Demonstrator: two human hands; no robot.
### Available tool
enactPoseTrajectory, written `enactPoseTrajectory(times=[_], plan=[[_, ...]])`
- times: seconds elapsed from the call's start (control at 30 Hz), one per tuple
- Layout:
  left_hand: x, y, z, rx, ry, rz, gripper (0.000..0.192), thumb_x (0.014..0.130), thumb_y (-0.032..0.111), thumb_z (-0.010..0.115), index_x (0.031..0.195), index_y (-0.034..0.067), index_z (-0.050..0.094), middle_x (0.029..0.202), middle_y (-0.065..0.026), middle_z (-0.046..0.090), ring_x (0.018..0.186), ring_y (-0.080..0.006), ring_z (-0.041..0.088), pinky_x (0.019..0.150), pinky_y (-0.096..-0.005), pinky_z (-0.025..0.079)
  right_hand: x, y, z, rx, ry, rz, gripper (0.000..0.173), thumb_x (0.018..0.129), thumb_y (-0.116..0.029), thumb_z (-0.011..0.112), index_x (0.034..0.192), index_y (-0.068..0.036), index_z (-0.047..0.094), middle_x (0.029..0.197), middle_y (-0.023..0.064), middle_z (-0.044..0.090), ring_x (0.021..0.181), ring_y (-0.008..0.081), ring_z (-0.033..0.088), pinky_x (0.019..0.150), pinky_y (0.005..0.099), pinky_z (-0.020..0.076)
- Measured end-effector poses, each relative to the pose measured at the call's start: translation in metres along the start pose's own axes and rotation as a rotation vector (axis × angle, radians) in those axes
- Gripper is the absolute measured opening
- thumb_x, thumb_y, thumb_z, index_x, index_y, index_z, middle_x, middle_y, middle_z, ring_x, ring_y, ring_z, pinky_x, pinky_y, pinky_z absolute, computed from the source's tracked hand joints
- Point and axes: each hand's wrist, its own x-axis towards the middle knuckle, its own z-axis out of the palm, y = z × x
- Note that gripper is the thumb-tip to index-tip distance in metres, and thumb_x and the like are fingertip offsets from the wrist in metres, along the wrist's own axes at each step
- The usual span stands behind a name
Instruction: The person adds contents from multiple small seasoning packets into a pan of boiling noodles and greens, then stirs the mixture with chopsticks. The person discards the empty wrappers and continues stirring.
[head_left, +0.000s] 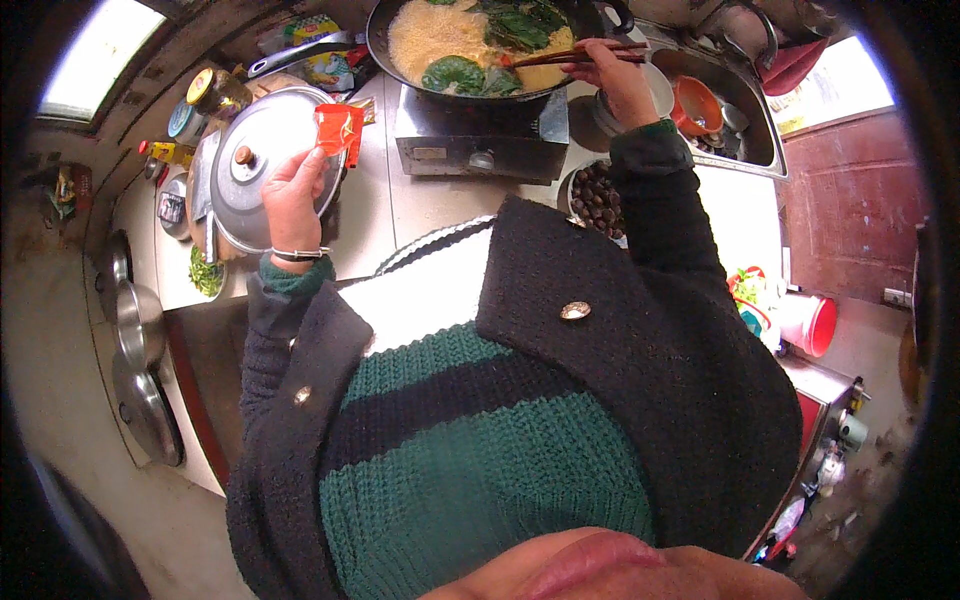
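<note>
Pinched in my left hand (295, 196) is a small red packet (339, 132), held above the edge of a large grey metal lid (259, 176). My right hand (616, 84) grips a pair of brown chopsticks (559, 57), whose tips reach into a dark wok (472, 91). In the wok, green leaves (454, 75) lie in a foamy yellowish liquid (424, 34). The wok stands on a silver stove (482, 146) with a knob at its front. Whether the packet is torn cannot be told.
Right of the stove are a bowl of dark round pieces (596, 196) and a sink (776, 169) holding an orange bowl (696, 105). Jars (217, 94) stand behind the lid at left; a dish of chopped greens (205, 271) lies near the counter's front edge.
</note>
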Motion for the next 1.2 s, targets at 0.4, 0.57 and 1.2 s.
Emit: enactPoseTrajectory(times=[0.4,0.57,1.2], plan=[[-0.001,0.002,0.0,0.016,0.011,-0.007,0.015,0.083,0.009,0.06,0.093,-0.001,0.062,0.071,0.0006,0.057,0.057,-0.0031,0.044,0.05,-0.0155,0.03,-0.008,-0.021,-0.012,-0.085,0.028,-0.028,0.024,0.09,-0.015,0.045,0.098,0.004,0.057,0.092,0.0144,0.061,0.082,0.0246,0.064,0.074,0.0326,0.0521],[0.0,0.002,0.003,0.015,-0.002,-0.006,0.016,0.082,0.01,0.061,0.093,-0.002,0.063,0.071,0.0011,0.057,0.057,-0.0026,0.043,0.051,-0.0153,0.03,-0.006,-0.032,-0.025,0.053,0.058,-0.139,0.022,0.09,-0.013,0.047,0.098,0.004,0.057,0.093,0.0145,0.061,0.081,0.0266,0.064,0.077,0.0361,0.0522],[-0.003,0.002,0.007,0.014,0.002,-0.006,0.018,0.083,0.011,0.06,0.093,-0.003,0.063,0.073,0.0004,0.059,0.057,-0.0015,0.043,0.051,-0.0145,0.032,0.016,0.002,0.013,0.082,0.024,0.022,0.024,0.09,-0.016,0.045,0.103,0.002,0.054,0.098,0.0144,0.06,0.086,0.0244,0.062,0.076,0.0297,0.0506]])
